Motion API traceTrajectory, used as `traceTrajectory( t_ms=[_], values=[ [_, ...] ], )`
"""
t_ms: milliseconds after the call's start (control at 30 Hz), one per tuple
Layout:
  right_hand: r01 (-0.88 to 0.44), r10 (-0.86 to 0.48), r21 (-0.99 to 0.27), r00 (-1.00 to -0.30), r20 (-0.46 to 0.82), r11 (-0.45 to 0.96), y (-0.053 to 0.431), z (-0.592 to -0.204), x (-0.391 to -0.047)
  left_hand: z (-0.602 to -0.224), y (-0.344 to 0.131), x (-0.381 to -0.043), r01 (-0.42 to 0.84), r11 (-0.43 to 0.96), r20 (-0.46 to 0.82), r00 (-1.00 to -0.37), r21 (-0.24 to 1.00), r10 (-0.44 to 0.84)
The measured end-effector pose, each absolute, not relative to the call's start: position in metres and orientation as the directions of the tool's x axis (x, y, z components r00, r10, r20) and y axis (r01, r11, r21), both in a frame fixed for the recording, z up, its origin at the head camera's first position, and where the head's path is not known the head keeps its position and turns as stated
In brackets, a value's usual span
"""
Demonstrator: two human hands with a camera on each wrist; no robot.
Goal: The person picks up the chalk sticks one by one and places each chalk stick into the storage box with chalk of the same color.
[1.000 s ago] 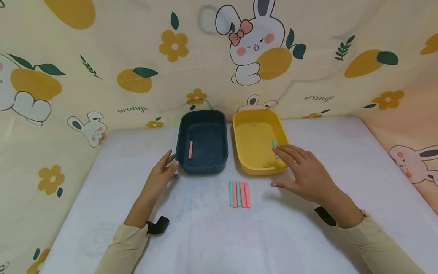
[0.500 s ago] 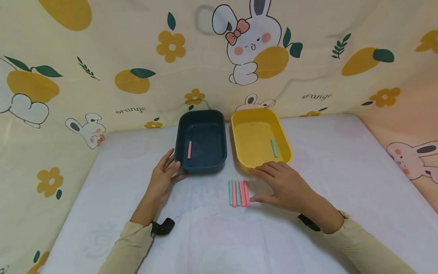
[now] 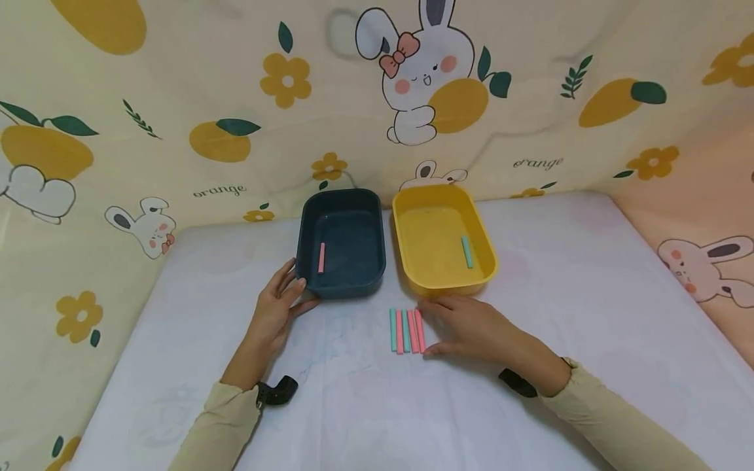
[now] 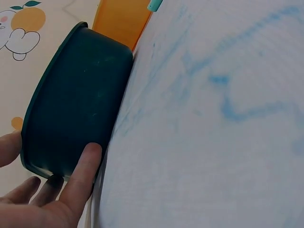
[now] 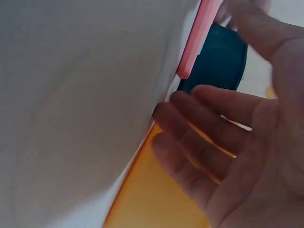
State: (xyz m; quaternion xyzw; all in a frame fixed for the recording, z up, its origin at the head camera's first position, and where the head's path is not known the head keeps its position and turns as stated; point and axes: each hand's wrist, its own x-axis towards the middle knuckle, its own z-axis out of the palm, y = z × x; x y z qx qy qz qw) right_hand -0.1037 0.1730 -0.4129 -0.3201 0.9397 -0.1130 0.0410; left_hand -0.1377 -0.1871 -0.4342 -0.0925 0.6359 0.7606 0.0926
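Several pink and teal chalk sticks lie side by side on the white tabletop. My right hand is at the right end of this row, its thumb and forefinger spread to the two ends of the outermost pink chalk stick. In the right wrist view its other fingers are apart and hold nothing. With loosely extended fingers, my left hand touches the near left corner of the dark blue bin. One pink chalk stick lies inside that bin.
Right of the blue bin stands a yellow bin with one teal chalk stick in it. A patterned cloth rises behind both bins. Faint blue smears mark the tabletop cover.
My right hand has moved from over the yellow bin, left and nearer, to the row of chalk. My left hand has come closer against the blue bin's corner. The view shifts slightly.
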Motion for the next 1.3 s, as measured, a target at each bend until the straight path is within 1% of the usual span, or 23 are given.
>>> traceTrajectory(
  t_ms=[100, 167, 300, 433, 600, 800, 1000, 1067, 1300],
  values=[
    [-0.554, -0.584, -0.231, -0.807, -0.085, 0.800, 0.170, -0.413, -0.104, -0.433, -0.187, -0.137, -0.263, -0.178, -0.262, -0.965, 0.948, 0.029],
    [-0.552, -0.581, -0.216, -0.806, -0.108, 0.805, 0.167, -0.413, -0.103, -0.434, -0.187, -0.137, -0.270, -0.178, -0.269, -0.963, 0.946, 0.027],
    [-0.593, -0.608, -0.157, -0.790, -0.078, 0.790, 0.165, -0.414, -0.102, -0.433, -0.187, -0.138, -0.255, -0.171, -0.255, -0.967, 0.952, 0.026],
    [-0.612, -0.622, -0.133, -0.782, -0.044, 0.779, 0.162, -0.415, -0.100, -0.436, -0.188, -0.136, -0.234, -0.177, -0.233, -0.972, 0.956, 0.026],
    [-0.582, -0.601, -0.173, -0.795, -0.081, 0.794, 0.163, -0.416, -0.099, -0.438, -0.189, -0.135, -0.254, -0.183, -0.253, -0.967, 0.950, 0.024],
    [-0.556, -0.576, -0.196, -0.814, -0.068, 0.808, 0.165, -0.418, -0.098, -0.441, -0.186, -0.134, -0.234, -0.176, -0.236, -0.972, 0.956, 0.011],
    [-0.514, -0.551, -0.246, -0.827, -0.111, 0.822, 0.171, -0.423, -0.094, -0.450, -0.182, -0.130, -0.283, -0.186, -0.285, -0.958, 0.941, 0.016],
    [-0.526, -0.561, -0.245, -0.822, -0.099, 0.814, 0.171, -0.424, -0.094, -0.450, -0.183, -0.129, -0.279, -0.183, -0.283, -0.959, 0.943, 0.007],
    [-0.580, -0.596, -0.241, -0.803, 0.008, 0.779, 0.168, -0.417, -0.101, -0.442, -0.188, -0.136, -0.210, -0.171, -0.213, -0.977, 0.963, 0.003]
  ],
)
